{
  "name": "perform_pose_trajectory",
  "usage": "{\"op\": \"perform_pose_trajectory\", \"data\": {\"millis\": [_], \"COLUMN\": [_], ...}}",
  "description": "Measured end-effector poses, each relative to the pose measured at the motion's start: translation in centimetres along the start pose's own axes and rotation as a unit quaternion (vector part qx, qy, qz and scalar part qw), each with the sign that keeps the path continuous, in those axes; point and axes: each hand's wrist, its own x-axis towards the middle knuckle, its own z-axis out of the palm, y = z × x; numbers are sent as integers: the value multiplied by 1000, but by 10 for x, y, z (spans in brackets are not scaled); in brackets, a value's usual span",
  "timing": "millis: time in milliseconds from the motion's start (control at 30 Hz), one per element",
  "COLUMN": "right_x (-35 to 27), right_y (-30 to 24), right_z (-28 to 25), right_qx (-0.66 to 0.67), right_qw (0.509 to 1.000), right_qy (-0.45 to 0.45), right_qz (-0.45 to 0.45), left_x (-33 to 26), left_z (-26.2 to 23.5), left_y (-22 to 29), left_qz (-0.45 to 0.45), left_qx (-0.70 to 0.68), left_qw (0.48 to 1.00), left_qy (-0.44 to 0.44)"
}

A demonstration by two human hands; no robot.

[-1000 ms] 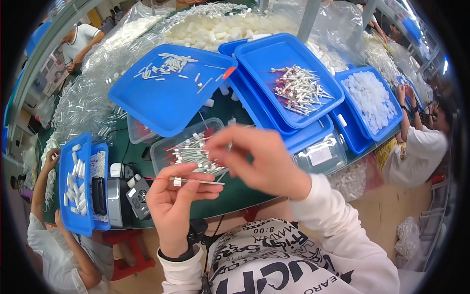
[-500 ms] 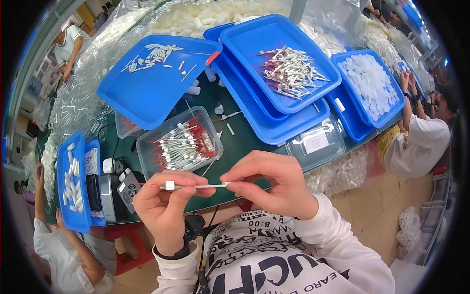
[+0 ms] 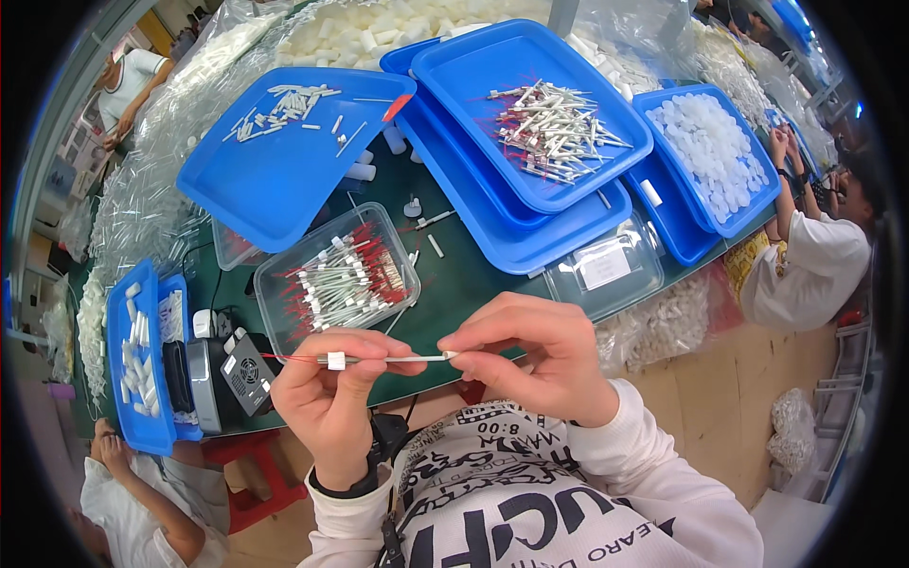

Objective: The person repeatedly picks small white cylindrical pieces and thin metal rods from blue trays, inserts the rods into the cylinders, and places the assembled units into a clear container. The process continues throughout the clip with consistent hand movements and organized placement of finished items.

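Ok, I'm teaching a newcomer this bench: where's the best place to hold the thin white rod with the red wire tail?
Probably as shown: the thin white rod lies level between both hands. The left hand pinches near the small white collar from below, while the right hand nips the far tip from above. It is slender, so a fingertip pinch at each end likely steadies it.

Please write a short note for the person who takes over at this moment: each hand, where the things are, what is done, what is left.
Left hand: pinches the thin white rod near its small white sleeve, red wire end pointing left.
Right hand: pinches the rod's other tip.
Clear tub just behind the hands holds many similar rods.
Blue tray farther back holds a loose pile.
Done and left: cannot tell which pile is finished.
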Motion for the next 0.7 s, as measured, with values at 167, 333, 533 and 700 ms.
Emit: {"op": "perform_pose_trajectory", "data": {"millis": [167, 333, 533, 700], "right_x": [-2, -1, 4, 4], "right_y": [3, 1, 7, 6], "right_z": [0, 2, 0, -5], "right_qx": [0, -70, -256, -286], "right_qw": [1000, 996, 955, 941], "right_qy": [7, 10, 72, 79], "right_qz": [2, -47, -130, -163], "left_x": [0, 0, -2, 1], "left_z": [3, 2, 20, 2], "left_y": [-4, -15, -8, -9], "left_qz": [8, 51, -22, 34], "left_qx": [11, 111, 3, 190], "left_qw": [1000, 990, 1000, 979], "left_qy": [-5, -70, 3, -66]}}
